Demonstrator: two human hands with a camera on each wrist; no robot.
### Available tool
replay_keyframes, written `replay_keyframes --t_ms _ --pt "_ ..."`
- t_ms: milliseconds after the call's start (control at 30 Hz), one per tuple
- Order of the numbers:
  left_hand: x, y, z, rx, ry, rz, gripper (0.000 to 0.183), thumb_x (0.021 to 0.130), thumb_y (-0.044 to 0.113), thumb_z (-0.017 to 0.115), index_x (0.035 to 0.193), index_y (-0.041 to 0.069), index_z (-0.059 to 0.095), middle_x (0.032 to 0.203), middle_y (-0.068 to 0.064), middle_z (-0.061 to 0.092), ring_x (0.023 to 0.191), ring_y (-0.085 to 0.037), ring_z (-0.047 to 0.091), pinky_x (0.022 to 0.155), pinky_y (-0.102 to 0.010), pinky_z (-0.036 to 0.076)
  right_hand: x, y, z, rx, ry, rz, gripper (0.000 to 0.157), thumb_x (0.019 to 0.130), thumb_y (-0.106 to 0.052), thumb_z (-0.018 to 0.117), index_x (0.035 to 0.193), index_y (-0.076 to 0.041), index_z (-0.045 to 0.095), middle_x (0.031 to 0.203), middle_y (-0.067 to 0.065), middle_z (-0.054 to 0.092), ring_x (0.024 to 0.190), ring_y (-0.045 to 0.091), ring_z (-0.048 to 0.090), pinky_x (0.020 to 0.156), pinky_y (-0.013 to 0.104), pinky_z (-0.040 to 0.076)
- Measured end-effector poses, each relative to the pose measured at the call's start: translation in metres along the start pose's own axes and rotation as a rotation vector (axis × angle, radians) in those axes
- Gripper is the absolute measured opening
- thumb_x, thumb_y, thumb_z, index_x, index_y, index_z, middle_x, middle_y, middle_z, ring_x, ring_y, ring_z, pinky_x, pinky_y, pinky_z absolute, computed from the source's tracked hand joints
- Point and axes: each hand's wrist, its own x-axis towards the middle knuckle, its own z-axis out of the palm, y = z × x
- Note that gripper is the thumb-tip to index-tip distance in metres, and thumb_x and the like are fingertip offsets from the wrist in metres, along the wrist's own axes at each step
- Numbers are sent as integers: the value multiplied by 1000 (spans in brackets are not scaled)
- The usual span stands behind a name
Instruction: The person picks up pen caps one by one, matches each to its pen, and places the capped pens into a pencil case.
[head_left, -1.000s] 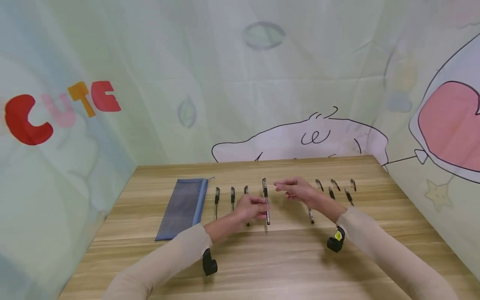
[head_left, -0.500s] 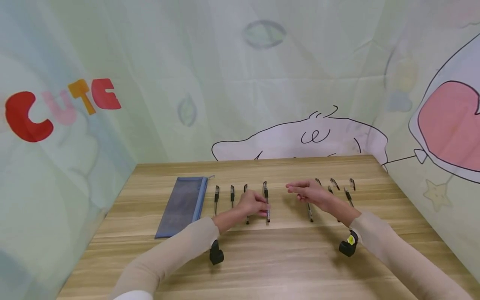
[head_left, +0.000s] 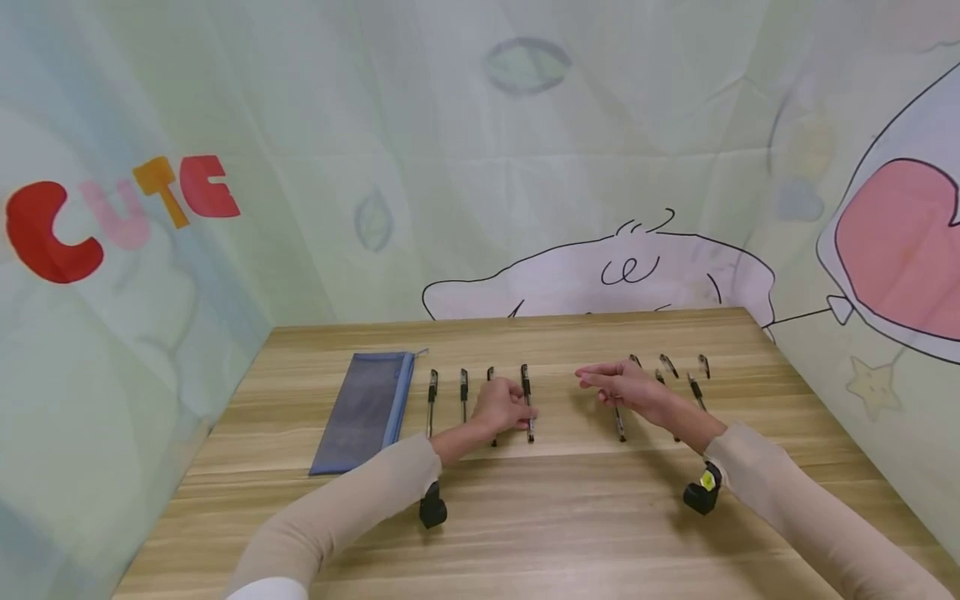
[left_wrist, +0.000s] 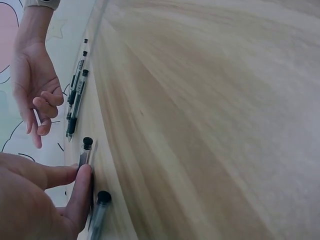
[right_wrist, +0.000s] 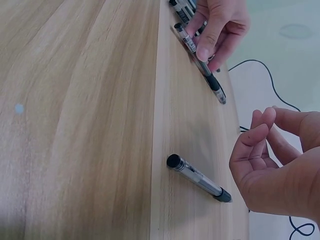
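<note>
My left hand pinches a capped black gel pen between thumb and fingers, low at the table top. To its left, other capped pens stand in a roughly parallel row, one partly hidden by this hand. My right hand hovers over the table with loosely bent fingers and holds nothing. Below it lies an uncapped pen, partly covered by the hand in the head view. Farther right are more uncapped pens, with loose black pen caps behind them.
A blue mesh zip pouch lies flat at the left of the wooden table. A printed cloth backdrop rises behind the table and along its sides. Each wrist carries a small black camera.
My left hand has lowered the capped pen to the table and shifted it slightly left, nearer the row. My right hand has drawn away to the right.
</note>
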Motion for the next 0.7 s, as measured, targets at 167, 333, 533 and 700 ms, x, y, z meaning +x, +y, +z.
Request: replay_keyframes --t_ms 167,333,533,700 --pt "1 -3 -4 -18 -11 15 52 86 -2 79 131 -16 57 101 -26 73 70 -20 76 61 -22 61 -1 1 -2 -19 6 -8 46 106 -22 56 145 3 52 129 15 67 76 4 57 67 19 48" --pt "-1 -4 -12 -68 -20 -14 44 87 1 78 125 -14 62 94 -19 75 66 -17 75 64 -25 62 -6 2 -10 -58 2 -23 50 106 -25 57 146 4 50 128 13 68 77 3 58 70 22 51" --pt "-3 -1 -17 -111 -30 -2 40 90 2 75 126 -11 63 83 -10 70 69 -18 74 70 -28 64 -16 0 -26 -81 39 -25 51 106 -25 57 146 5 50 124 10 68 78 4 57 72 23 53" --pt "1 7 -7 -203 -72 -13 45 90 2 76 131 -9 61 91 -9 71 69 -14 73 72 -28 64 -17 3 -41 -100 54 -41 54 106 -26 58 146 7 48 118 4 70 78 3 59 72 21 54"
